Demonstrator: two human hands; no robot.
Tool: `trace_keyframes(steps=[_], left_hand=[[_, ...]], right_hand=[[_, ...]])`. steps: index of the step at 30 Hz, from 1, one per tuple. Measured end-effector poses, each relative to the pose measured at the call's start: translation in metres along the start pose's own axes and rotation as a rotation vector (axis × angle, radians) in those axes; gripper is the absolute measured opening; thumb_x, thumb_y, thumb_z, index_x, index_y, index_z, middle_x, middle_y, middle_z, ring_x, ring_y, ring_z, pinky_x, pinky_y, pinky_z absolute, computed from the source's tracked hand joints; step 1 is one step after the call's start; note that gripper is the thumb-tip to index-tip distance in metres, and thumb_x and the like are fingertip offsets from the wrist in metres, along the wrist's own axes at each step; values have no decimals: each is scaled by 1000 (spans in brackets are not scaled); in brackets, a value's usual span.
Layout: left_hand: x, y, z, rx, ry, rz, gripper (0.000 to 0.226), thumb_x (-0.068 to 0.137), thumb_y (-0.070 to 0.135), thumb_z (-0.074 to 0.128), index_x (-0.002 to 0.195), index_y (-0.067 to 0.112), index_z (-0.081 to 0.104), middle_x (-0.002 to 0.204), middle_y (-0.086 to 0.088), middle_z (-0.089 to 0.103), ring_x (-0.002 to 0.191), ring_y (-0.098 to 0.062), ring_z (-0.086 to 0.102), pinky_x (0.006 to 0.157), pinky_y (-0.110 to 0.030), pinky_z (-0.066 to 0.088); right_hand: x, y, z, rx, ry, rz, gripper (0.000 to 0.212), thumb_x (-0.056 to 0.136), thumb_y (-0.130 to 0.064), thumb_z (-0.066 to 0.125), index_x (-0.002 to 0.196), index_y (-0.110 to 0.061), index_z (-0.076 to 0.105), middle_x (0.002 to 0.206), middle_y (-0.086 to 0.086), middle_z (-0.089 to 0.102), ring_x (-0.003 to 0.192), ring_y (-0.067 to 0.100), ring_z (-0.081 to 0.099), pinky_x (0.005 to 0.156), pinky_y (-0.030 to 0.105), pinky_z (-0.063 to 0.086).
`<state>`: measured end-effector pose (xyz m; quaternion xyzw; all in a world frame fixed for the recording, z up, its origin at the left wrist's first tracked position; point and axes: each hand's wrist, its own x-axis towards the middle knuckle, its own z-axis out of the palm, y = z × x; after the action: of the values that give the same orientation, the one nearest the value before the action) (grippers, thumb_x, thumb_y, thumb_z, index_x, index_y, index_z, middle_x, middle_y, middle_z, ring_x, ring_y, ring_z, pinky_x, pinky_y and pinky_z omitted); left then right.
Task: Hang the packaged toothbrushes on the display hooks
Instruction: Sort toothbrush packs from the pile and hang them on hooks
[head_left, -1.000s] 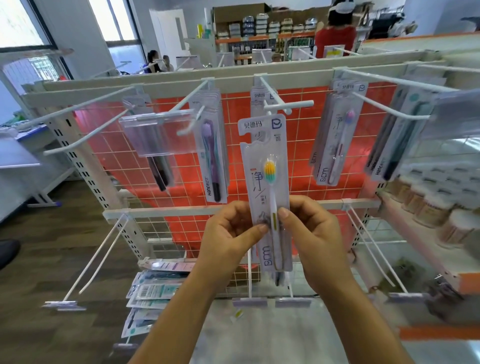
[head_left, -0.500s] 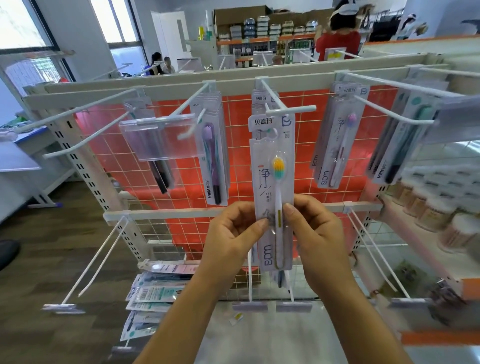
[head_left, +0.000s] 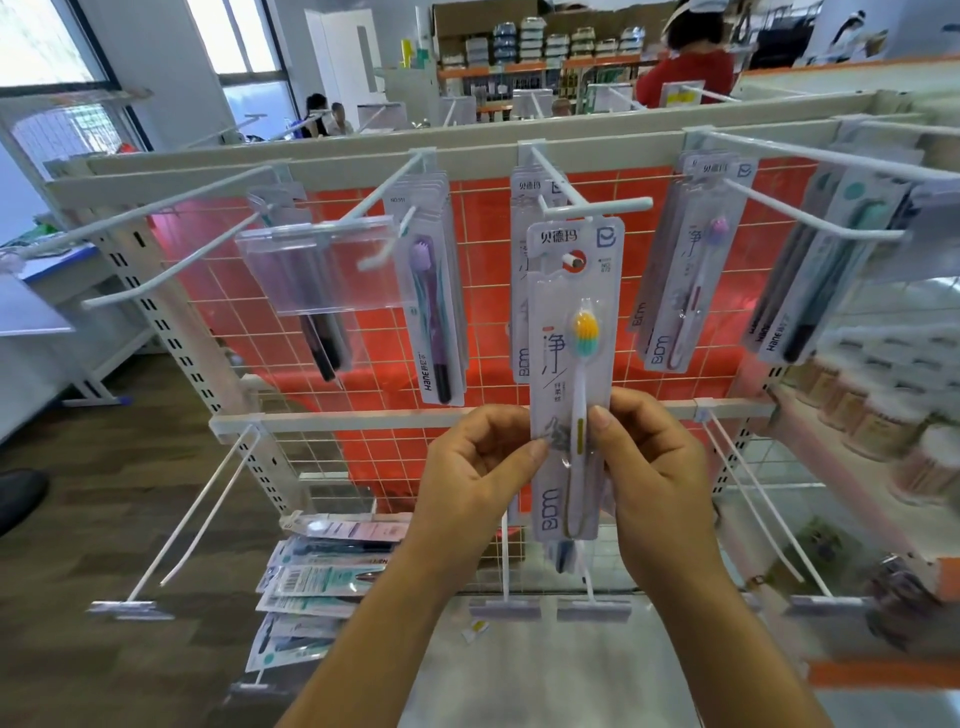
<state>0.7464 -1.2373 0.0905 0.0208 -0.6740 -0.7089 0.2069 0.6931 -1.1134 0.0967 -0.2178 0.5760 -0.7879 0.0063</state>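
Observation:
A packaged toothbrush (head_left: 571, 322) with a yellow and teal head stands upright in front of the rack. My left hand (head_left: 475, 467) pinches its left edge and my right hand (head_left: 649, 462) pinches its right edge, both at the lower half. The tip of the middle display hook (head_left: 574, 261) shows in the pack's hang hole, just below the hook's white crossbar (head_left: 597, 207). More packs of the same kind hang behind on that hook (head_left: 522, 280).
Neighbouring hooks carry purple-brush packs (head_left: 436, 312), pink-brush packs (head_left: 685, 280) and dark packs (head_left: 810, 291). A clear label holder (head_left: 322, 265) hangs upper left. Empty lower hooks (head_left: 208, 509) jut toward me. Loose toothbrush packs (head_left: 322, 577) lie stacked at lower left. Jars (head_left: 883, 410) fill the right shelf.
Both hands have lifted the pack up and toward the rack. Its hang hole now sits at the tip of the middle hook, where before the pack was lower and apart from it.

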Motion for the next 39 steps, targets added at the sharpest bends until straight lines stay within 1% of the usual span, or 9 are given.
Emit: trace_keyframes(steps=[4, 8, 12, 16, 18, 23, 28, 34, 39], left_hand=[[1, -1, 1, 1, 8, -12, 19, 79, 19, 65, 97, 15, 66, 92, 5, 74, 91, -17, 71, 79, -29, 58], [1, -6, 0, 33, 63, -41, 17, 89, 5, 62, 102, 16, 66, 95, 5, 74, 94, -14, 70, 80, -25, 56], [4, -16, -4, 76, 188, -127, 17, 91, 5, 62, 102, 16, 67, 96, 4, 74, 94, -10, 69, 82, -24, 56], [5, -26, -10, 143, 259, -217, 14, 91, 10, 63, 98, 21, 68, 96, 5, 72, 96, -11, 67, 85, -27, 57], [5, -28, -12, 148, 271, -253, 15, 91, 9, 62, 97, 22, 68, 97, 5, 72, 96, -12, 67, 87, -32, 57], [3, -32, -17, 114, 289, -294, 18, 91, 4, 61, 93, 21, 68, 93, 2, 72, 95, -17, 68, 87, -31, 57], [-1, -37, -22, 103, 300, -347, 17, 92, 4, 59, 93, 20, 67, 96, -2, 72, 96, -20, 68, 87, -31, 57], [-4, -39, -29, 99, 315, -344, 21, 92, 2, 58, 89, 20, 67, 92, -3, 73, 92, -19, 69, 75, -20, 56], [-9, -41, -31, 117, 328, -360, 19, 93, 4, 58, 91, 20, 67, 92, -2, 73, 93, -20, 69, 82, -26, 56]], right_hand=[[4, 2, -2, -9, 2, -2, 14, 90, -13, 55, 95, -16, 68, 88, -5, 74, 84, 10, 71, 68, 18, 54], [9, 7, -1, -37, 4, 5, 19, 93, -8, 54, 92, -20, 69, 86, -7, 74, 82, 8, 70, 68, 18, 54], [19, 14, 1, -51, -4, 22, 20, 95, -8, 53, 91, -21, 68, 84, -9, 74, 81, 5, 70, 67, 16, 53], [34, 25, 2, -74, -10, 32, 19, 97, -9, 53, 94, -19, 69, 88, -3, 73, 85, 12, 70, 70, 21, 55], [45, 30, 5, -79, -6, 52, 19, 97, -10, 53, 95, -19, 69, 88, -3, 73, 86, 12, 70, 71, 22, 55], [84, 41, 10, -152, -11, 67, 17, 98, -12, 52, 96, -16, 69, 90, 0, 72, 85, 15, 69, 74, 26, 58], [124, 53, 17, -146, 21, 102, 18, 98, -11, 54, 88, -20, 67, 81, -4, 68, 74, 8, 65, 67, 22, 54], [144, 63, 17, -185, 27, 135, 21, 98, -14, 53, 84, -22, 66, 82, -4, 69, 77, 11, 65, 75, 31, 56], [149, 68, 16, -168, 51, 177, 17, 97, -18, 55, 84, -18, 66, 86, 0, 69, 83, 16, 66, 83, 37, 57]])
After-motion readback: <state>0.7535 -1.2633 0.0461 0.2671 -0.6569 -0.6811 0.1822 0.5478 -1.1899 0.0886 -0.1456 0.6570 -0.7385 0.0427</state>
